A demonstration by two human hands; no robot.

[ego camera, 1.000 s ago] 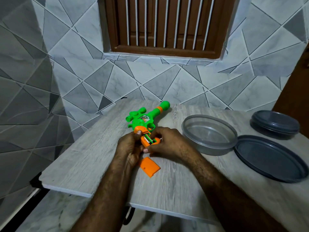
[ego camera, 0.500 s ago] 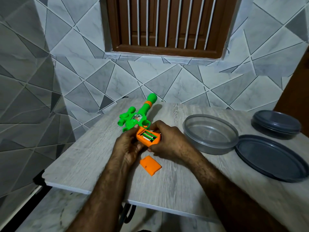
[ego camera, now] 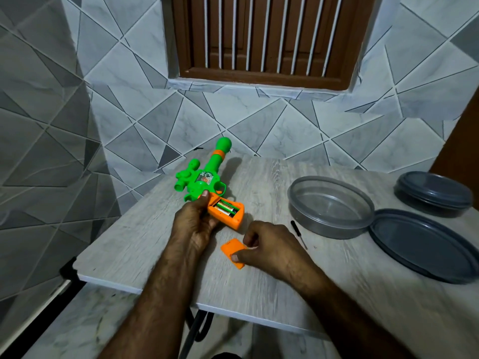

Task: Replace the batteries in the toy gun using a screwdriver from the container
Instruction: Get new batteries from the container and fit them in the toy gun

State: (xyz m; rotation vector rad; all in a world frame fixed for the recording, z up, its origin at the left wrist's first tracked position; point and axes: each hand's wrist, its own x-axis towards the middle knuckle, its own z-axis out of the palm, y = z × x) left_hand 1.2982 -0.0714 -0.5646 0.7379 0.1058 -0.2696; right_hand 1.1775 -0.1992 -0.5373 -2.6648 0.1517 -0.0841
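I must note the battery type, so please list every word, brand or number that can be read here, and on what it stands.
No text can be read.
Batteries: label print too small and blurred to read.
Toy gun: sticker shows a colourful picture, no legible letters.
Cover, screwdriver, container: no marks seen.
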